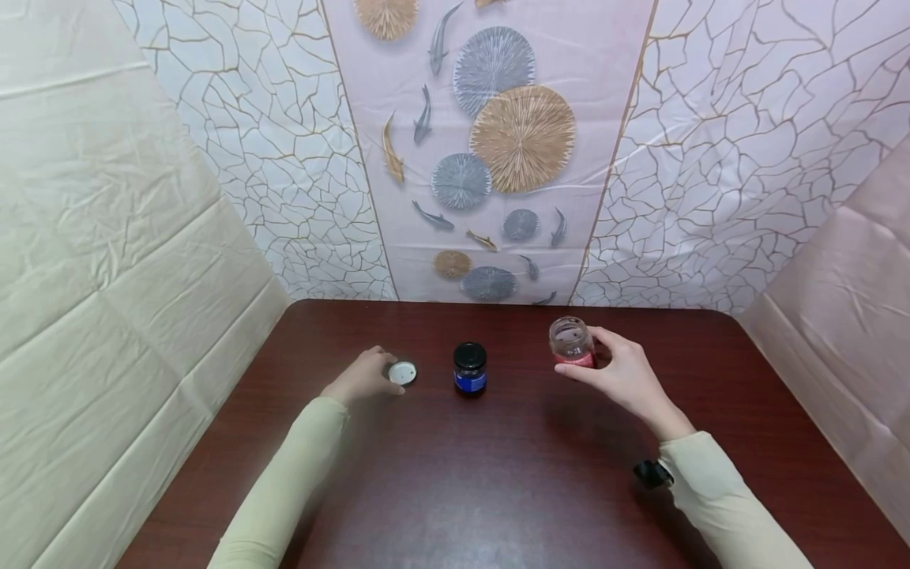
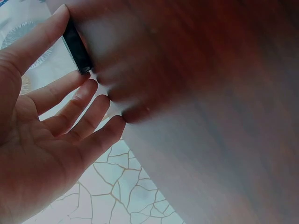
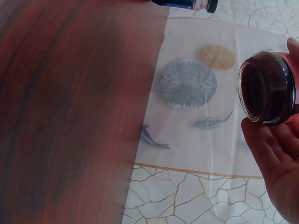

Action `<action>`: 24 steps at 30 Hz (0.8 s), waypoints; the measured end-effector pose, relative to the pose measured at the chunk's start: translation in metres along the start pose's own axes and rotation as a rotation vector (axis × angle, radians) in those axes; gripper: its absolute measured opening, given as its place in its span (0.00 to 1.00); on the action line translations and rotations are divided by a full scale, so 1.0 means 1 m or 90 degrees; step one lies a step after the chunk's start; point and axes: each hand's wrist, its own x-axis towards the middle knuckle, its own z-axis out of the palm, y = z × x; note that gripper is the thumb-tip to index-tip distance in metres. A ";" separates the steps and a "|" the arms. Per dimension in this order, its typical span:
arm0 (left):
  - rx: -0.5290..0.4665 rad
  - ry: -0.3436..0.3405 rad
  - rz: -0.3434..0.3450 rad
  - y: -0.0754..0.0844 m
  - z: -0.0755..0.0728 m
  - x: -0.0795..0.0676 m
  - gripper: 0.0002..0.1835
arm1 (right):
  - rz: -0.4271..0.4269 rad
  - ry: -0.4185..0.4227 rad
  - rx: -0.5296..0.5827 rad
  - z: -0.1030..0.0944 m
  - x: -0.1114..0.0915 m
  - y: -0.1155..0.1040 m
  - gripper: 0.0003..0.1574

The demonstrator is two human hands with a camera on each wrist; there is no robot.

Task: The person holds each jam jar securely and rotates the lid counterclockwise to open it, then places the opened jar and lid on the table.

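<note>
At the left of the table, my left hand (image 1: 366, 374) pinches a jar lid (image 1: 403, 373), its white inside facing up. In the left wrist view the lid (image 2: 77, 46) shows its black edge between thumb and index finger, with the other fingertips right at the tabletop. My right hand (image 1: 629, 377) grips a lidless glass jar (image 1: 571, 341) with a red label, tilted and raised over the table. The right wrist view shows this jar's base (image 3: 261, 88), fingers along its side. Between the hands stands a second jar (image 1: 470, 370) with a black lid and blue label.
The dark reddish-brown table (image 1: 455, 490) ends at a patterned cloth backdrop (image 1: 490, 229) at the back. Pale cloth walls (image 1: 142, 316) rise on both sides. A black band (image 1: 652, 474) sits at the right wrist.
</note>
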 end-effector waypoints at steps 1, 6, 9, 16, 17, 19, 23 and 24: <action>0.000 0.001 -0.001 0.000 0.000 0.000 0.30 | 0.004 -0.001 0.002 0.000 0.000 0.001 0.35; -0.001 0.000 -0.006 0.001 -0.001 0.000 0.30 | 0.016 -0.006 0.009 -0.001 -0.001 0.005 0.34; -0.001 0.000 -0.007 0.000 0.000 0.000 0.30 | 0.018 -0.007 0.005 -0.002 -0.001 0.007 0.34; -0.004 0.001 -0.005 0.000 -0.001 -0.001 0.31 | 0.023 -0.006 -0.032 -0.003 -0.001 0.012 0.35; -0.005 0.001 -0.005 0.000 -0.001 -0.001 0.31 | 0.021 -0.005 -0.037 -0.003 -0.002 0.013 0.35; -0.005 0.001 -0.005 0.000 -0.001 -0.001 0.31 | 0.021 -0.004 -0.044 -0.003 -0.002 0.014 0.35; -0.004 -0.001 -0.006 0.000 0.000 0.000 0.31 | 0.026 -0.007 -0.058 -0.003 -0.003 0.018 0.36; -0.003 0.000 -0.005 0.000 0.000 0.000 0.31 | 0.029 -0.009 -0.061 -0.003 -0.003 0.019 0.37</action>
